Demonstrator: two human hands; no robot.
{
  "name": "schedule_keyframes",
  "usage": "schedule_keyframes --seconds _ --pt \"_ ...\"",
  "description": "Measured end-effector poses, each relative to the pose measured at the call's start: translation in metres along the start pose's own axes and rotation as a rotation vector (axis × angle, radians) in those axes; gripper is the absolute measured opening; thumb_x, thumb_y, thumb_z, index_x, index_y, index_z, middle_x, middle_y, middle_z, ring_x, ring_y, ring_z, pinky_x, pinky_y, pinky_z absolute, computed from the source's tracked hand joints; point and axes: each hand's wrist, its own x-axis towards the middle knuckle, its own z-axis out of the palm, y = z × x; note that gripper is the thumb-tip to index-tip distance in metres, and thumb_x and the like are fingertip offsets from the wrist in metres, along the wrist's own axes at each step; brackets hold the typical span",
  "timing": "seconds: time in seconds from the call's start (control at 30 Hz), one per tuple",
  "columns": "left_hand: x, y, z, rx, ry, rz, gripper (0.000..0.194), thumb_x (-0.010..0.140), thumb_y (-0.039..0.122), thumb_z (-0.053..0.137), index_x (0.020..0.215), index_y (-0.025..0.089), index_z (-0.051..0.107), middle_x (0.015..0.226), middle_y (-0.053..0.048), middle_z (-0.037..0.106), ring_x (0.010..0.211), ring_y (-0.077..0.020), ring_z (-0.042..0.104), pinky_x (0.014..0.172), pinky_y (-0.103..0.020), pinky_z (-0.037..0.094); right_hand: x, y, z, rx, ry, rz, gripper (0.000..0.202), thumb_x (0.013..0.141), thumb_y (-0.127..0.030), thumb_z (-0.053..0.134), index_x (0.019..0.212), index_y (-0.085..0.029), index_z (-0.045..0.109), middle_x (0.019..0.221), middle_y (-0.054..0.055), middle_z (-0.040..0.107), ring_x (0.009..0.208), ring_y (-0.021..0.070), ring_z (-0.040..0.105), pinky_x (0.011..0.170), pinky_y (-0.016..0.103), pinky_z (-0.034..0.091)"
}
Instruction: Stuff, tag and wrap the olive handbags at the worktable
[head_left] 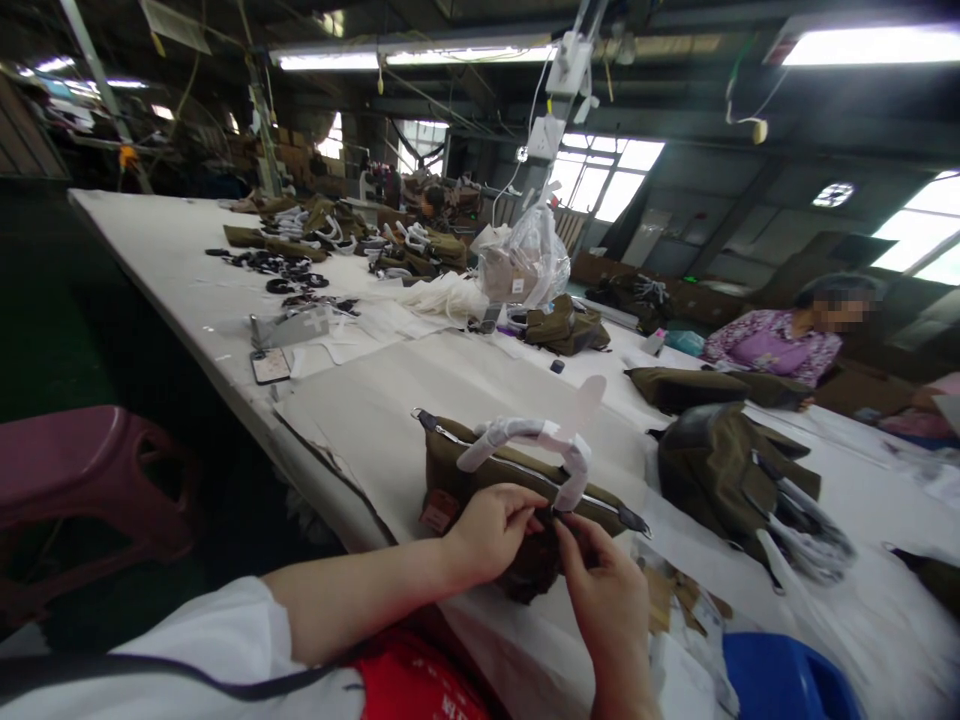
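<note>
An olive-green handbag (457,470) stands on the table in front of me, its zipper running along the top. Its arched handle (517,432) is wrapped in white material, and a pale pink oval piece (591,400) sticks up by it. My left hand (491,530) is closed in a pinch at the near foot of the handle. Fingertip to fingertip with it, my right hand (609,580) pinches at the same spot. What they hold is small, dark and mostly hidden by the fingers. Below them hangs a dark brown piece (531,568). A brown tag (440,511) shows at the bag's left side.
More olive bags (739,480) lie to the right, with a heap of bags (420,245) farther back. Black loops (277,265), a phone (270,366) and a plastic-wrapped bundle (525,260) are on the table (360,385). A co-worker (784,340) sits across; a stool (82,480) stands left.
</note>
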Motion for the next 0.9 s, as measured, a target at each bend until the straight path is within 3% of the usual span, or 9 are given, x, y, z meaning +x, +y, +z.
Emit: schedule_keyframes --seconds 0.1,0.2,0.27,0.4,0.57,0.67,0.77,0.9 --pt "-0.001 0.006 -0.015 0.290 -0.040 0.152 0.032 0.089 0.010 0.045 0.110 0.012 0.068 0.102 -0.009 0.072 0.097 -0.0182 0.066 0.096 -0.031 0.050 -0.004 -0.007 0.002 -0.283 0.027 -0.050 0.034 0.083 -0.051 0.057 0.101 -0.027 0.072 0.080 0.003 0.073 0.072 0.0235 0.067 0.059 0.030 0.042" --pt "0.001 0.011 -0.022 0.477 -0.125 0.156 0.031 0.090 0.011 0.046 0.111 0.015 0.068 0.110 -0.008 0.071 0.102 -0.0194 0.065 0.096 -0.032 0.050 -0.008 -0.019 0.005 -0.535 0.047 -0.091 0.028 0.086 -0.042 0.054 0.106 -0.027 0.069 0.092 0.003 0.074 0.074 0.0248 0.068 0.057 0.031 0.037" --pt "0.003 0.014 -0.025 0.619 -0.194 0.132 0.029 0.090 0.013 0.048 0.108 0.017 0.070 0.103 -0.008 0.071 0.096 -0.0213 0.067 0.091 -0.034 0.052 -0.009 -0.027 0.006 -0.636 0.022 -0.102 0.026 0.089 -0.037 0.049 0.107 -0.027 0.066 0.098 0.003 0.074 0.071 0.0239 0.068 0.055 0.031 0.034" --pt "0.008 0.021 -0.032 0.853 -0.290 0.088 0.028 0.090 0.014 0.046 0.091 0.016 0.074 0.084 -0.009 0.069 0.078 -0.0217 0.067 0.076 -0.033 0.054 -0.006 -0.038 0.002 -0.718 -0.057 -0.067 0.024 0.090 -0.034 0.045 0.103 -0.026 0.064 0.094 0.004 0.073 0.069 0.0236 0.067 0.053 0.031 0.027" --pt "0.009 0.027 -0.043 0.964 -0.411 0.107 0.027 0.088 0.018 0.049 0.089 0.015 0.076 0.082 -0.011 0.068 0.076 -0.0238 0.066 0.071 -0.033 0.053 0.003 -0.038 -0.005 -0.686 -0.153 -0.015 0.023 0.090 -0.040 0.046 0.096 -0.026 0.063 0.091 0.004 0.073 0.076 0.0248 0.067 0.057 0.031 0.027" --pt "0.009 0.026 -0.045 0.884 -0.391 0.106 0.024 0.087 0.020 0.052 0.088 0.014 0.075 0.088 -0.012 0.070 0.082 -0.0247 0.067 0.075 -0.033 0.053 0.007 -0.036 -0.007 -0.628 -0.189 0.002 0.024 0.090 -0.043 0.046 0.093 -0.026 0.063 0.086 0.004 0.072 0.078 0.0244 0.067 0.059 0.031 0.030" --pt "0.011 0.022 -0.042 0.617 -0.294 0.106 0.025 0.086 0.029 0.059 0.104 0.017 0.073 0.094 -0.008 0.073 0.089 -0.0225 0.067 0.081 -0.031 0.052 0.009 -0.036 -0.008 -0.576 -0.212 0.044 0.022 0.090 -0.042 0.047 0.092 -0.026 0.063 0.082 0.003 0.072 0.080 0.0246 0.067 0.061 0.030 0.030" --pt "0.014 0.014 -0.035 0.239 -0.149 0.094 0.035 0.092 0.031 0.051 0.120 0.016 0.065 0.088 -0.005 0.073 0.075 -0.0150 0.067 0.076 -0.026 0.053 0.007 -0.034 -0.009 -0.549 -0.211 0.041 0.022 0.090 -0.043 0.048 0.092 -0.027 0.064 0.081 0.002 0.071 0.078 0.0242 0.066 0.060 0.030 0.030"
